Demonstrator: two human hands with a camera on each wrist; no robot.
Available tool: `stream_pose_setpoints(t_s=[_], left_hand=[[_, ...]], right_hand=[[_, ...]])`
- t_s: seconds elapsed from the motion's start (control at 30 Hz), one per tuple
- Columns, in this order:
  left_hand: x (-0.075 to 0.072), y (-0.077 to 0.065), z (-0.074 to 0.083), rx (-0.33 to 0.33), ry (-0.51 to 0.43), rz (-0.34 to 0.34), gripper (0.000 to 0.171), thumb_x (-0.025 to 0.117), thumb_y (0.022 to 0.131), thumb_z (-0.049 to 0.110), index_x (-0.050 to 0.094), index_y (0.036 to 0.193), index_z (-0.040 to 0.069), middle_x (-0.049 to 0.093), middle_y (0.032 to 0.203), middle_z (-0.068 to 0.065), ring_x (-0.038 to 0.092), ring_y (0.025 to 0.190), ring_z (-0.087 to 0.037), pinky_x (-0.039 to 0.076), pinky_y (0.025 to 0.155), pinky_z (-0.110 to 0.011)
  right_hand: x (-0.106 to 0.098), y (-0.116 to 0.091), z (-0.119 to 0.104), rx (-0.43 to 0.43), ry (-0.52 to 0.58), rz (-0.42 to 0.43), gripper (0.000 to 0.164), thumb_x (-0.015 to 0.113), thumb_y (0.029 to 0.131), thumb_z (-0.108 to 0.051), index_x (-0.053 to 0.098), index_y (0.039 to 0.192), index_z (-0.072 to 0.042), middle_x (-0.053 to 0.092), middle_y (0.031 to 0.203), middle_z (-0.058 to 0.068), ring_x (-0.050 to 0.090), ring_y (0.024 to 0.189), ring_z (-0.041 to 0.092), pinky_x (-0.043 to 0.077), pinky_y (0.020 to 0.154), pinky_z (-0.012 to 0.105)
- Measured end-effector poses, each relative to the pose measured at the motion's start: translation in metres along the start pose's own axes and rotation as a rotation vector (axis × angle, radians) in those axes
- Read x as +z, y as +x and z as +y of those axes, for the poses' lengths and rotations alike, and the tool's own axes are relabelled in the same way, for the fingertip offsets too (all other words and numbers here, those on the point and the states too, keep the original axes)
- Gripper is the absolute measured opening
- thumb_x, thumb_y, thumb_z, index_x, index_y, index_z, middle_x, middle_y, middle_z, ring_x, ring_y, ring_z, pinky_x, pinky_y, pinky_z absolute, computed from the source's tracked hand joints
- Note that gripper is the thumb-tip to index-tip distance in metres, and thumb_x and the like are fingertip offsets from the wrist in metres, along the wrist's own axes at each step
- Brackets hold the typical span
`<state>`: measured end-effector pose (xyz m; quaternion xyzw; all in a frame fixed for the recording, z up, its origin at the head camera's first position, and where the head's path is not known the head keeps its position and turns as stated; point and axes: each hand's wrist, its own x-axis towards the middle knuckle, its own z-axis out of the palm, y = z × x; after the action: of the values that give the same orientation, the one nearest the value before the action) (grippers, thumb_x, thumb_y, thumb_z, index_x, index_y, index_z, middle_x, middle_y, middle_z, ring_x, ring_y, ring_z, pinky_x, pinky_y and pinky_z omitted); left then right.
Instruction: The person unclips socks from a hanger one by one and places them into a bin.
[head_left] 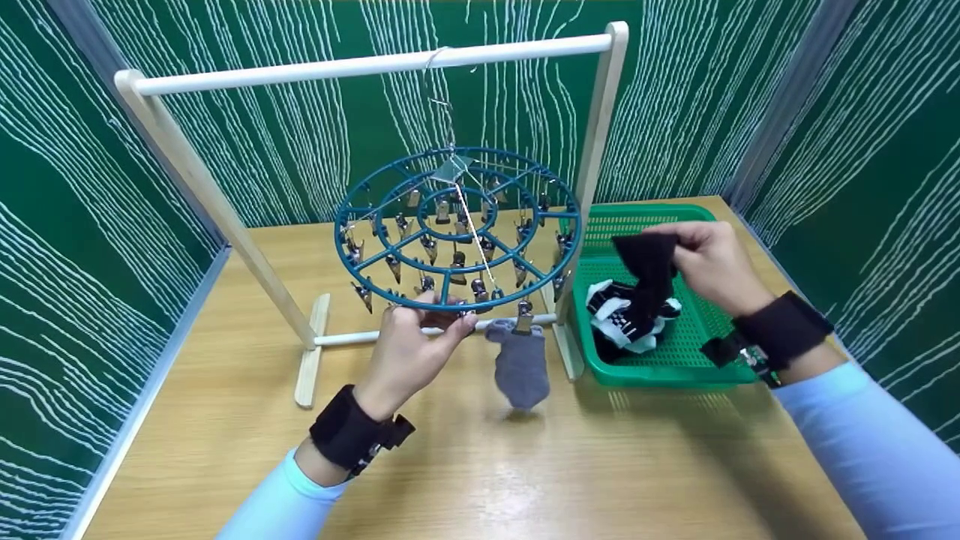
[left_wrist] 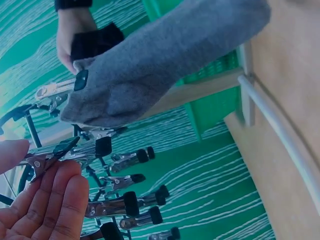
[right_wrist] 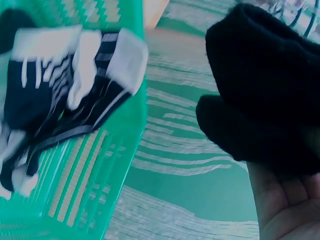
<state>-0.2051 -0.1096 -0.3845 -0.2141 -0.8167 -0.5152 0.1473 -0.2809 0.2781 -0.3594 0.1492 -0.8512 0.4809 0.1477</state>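
Note:
My left hand (head_left: pixel 412 349) is at the near rim of a round blue-green drying hanger (head_left: pixel 447 289), pinching a metal clip (left_wrist: pixel 47 155) between thumb and fingers. A grey sock (head_left: pixel 523 369) dangles from another clip just to the right of that hand; it fills the upper part of the left wrist view. Over the basket, my right hand (head_left: pixel 712 259) grips a black sock (head_left: pixel 651 262) by its upper part. In the right wrist view this black sock (right_wrist: pixel 265 90) hangs above the fingers, its folds hard to make out.
The hanger hooks onto the white bar (head_left: pixel 360 66) of a wooden stand (head_left: pixel 202 191). Several clips hang around its rings. A green basket (head_left: pixel 675 375) holds black-and-white socks (head_left: pixel 622 315) at the right, beside the stand's foot (head_left: pixel 566 349). Green patterned walls enclose the wooden table (head_left: pixel 465 480).

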Motion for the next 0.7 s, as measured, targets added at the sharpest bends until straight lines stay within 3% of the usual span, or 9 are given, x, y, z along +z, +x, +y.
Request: stream_pose_setpoints(t_s=[0.1,0.23,0.3,0.37,0.4,0.43,0.47,0.6,0.7], left_hand=[[0.000,0.000,-0.001,-0.005,0.006,-0.003,0.016,0.081,0.100,0.015,0.076,0.103,-0.001,0.081,0.100,-0.014,0.079,0.087,-0.023,0.067,0.083,-0.037],[-0.001,0.000,-0.002,-0.012,0.003,-0.009,0.017,0.081,0.100,0.015,0.076,0.104,-0.001,0.081,0.101,-0.014,0.078,0.087,-0.022,0.067,0.084,-0.035],[-0.001,0.000,-0.002,-0.011,-0.001,-0.011,0.018,0.081,0.100,0.016,0.076,0.104,-0.001,0.081,0.101,-0.014,0.078,0.087,-0.022,0.067,0.084,-0.034],[-0.001,0.000,-0.002,-0.010,-0.005,-0.013,0.018,0.081,0.100,0.016,0.075,0.104,-0.001,0.081,0.100,-0.014,0.078,0.087,-0.022,0.066,0.084,-0.033],[-0.001,0.000,-0.002,-0.009,-0.007,-0.015,0.018,0.081,0.100,0.016,0.075,0.103,-0.001,0.081,0.100,-0.014,0.078,0.087,-0.022,0.066,0.084,-0.033],[-0.001,0.000,-0.002,-0.008,-0.008,-0.016,0.018,0.081,0.100,0.016,0.075,0.103,-0.001,0.081,0.100,-0.014,0.078,0.087,-0.022,0.066,0.084,-0.034],[-0.001,0.000,-0.002,-0.009,-0.009,-0.016,0.017,0.081,0.100,0.016,0.076,0.103,0.000,0.081,0.100,-0.013,0.078,0.087,-0.022,0.067,0.084,-0.034],[-0.001,0.001,-0.002,-0.004,-0.017,-0.022,0.015,0.081,0.100,0.013,0.076,0.104,-0.001,0.081,0.101,-0.014,0.079,0.087,-0.022,0.067,0.084,-0.034],[-0.001,0.001,-0.001,0.001,-0.021,-0.024,0.015,0.081,0.100,0.012,0.075,0.104,-0.001,0.081,0.101,-0.014,0.079,0.086,-0.023,0.067,0.083,-0.033]], right_hand=[[-0.006,0.008,0.010,0.047,-0.073,0.019,0.021,0.067,0.105,-0.004,0.081,0.119,0.004,0.081,0.091,-0.019,0.068,0.067,-0.008,0.052,0.057,0.013],[-0.013,0.017,0.023,0.091,-0.171,0.031,0.029,0.058,0.104,0.002,0.079,0.123,0.004,0.082,0.109,0.021,0.065,0.062,-0.011,0.048,0.049,0.014],[-0.015,0.022,0.030,0.120,-0.216,0.026,0.035,0.053,0.102,0.005,0.078,0.126,0.004,0.076,0.118,0.033,0.064,0.063,-0.009,0.049,0.048,0.014],[-0.017,0.027,0.037,0.141,-0.267,0.016,0.040,0.048,0.099,0.008,0.077,0.127,0.005,0.074,0.122,0.037,0.068,0.069,0.002,0.051,0.050,0.016],[-0.017,0.029,0.041,0.150,-0.294,0.006,0.040,0.048,0.100,0.007,0.076,0.128,0.006,0.073,0.123,0.037,0.071,0.074,0.010,0.054,0.059,0.018],[-0.017,0.032,0.045,0.152,-0.321,-0.003,0.038,0.049,0.100,0.007,0.076,0.128,0.007,0.073,0.123,0.037,0.075,0.083,0.020,0.061,0.076,0.024],[-0.016,0.034,0.050,0.152,-0.347,-0.014,0.037,0.050,0.101,0.006,0.075,0.128,0.008,0.072,0.124,0.037,0.075,0.091,0.031,0.061,0.083,0.032],[-0.012,0.041,0.069,0.145,-0.427,-0.075,0.035,0.051,0.102,0.005,0.072,0.128,0.013,0.070,0.127,0.040,0.068,0.110,0.055,0.054,0.097,0.056],[-0.006,0.043,0.084,0.146,-0.492,-0.127,0.034,0.050,0.103,0.005,0.071,0.128,0.014,0.068,0.126,0.042,0.068,0.108,0.057,0.057,0.084,0.058]])
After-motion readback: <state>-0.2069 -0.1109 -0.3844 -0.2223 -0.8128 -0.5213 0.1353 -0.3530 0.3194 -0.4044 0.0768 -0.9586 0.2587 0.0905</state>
